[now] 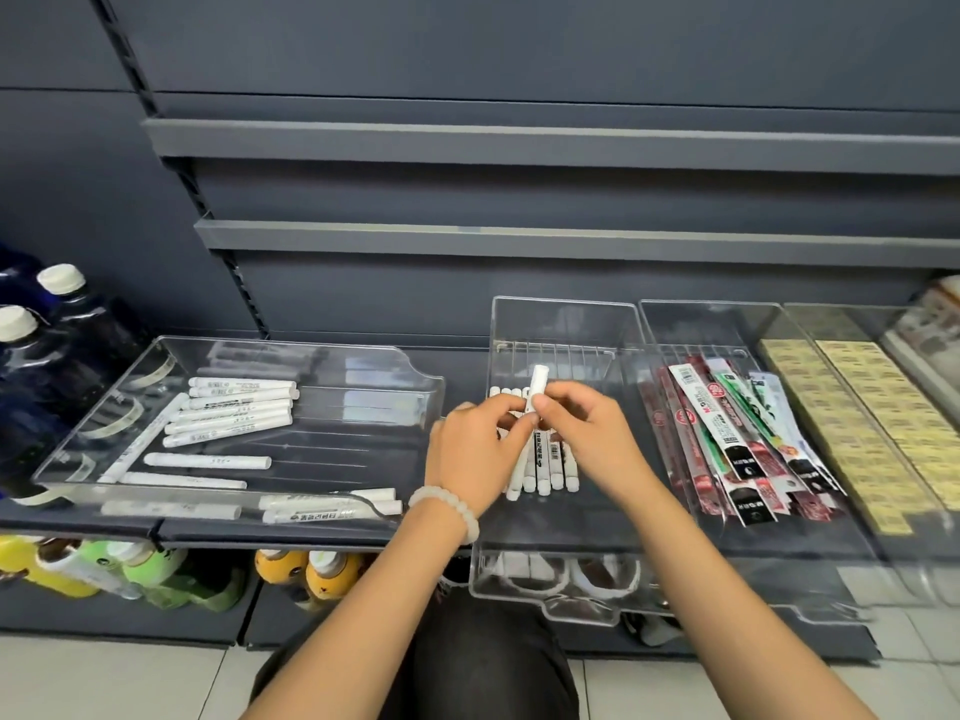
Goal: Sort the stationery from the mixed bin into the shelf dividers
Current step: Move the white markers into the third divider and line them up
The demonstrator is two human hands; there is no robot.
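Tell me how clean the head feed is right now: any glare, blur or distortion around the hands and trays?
Head view: wide-angle lens bows the shelf rails and edges; glare streaks the left clear tray walls; both hands, left hand and right hand, on the white marker read fairly sharp; far right and lower right corner smear soft.

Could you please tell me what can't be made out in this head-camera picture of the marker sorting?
- Print on the held marker: too small, and partly covered by the fingers.
- Middles of the markers in the narrow divider: hidden behind both hands.
- Bottles at left: cut off by the frame edge.
- Far-right packets: blurred.
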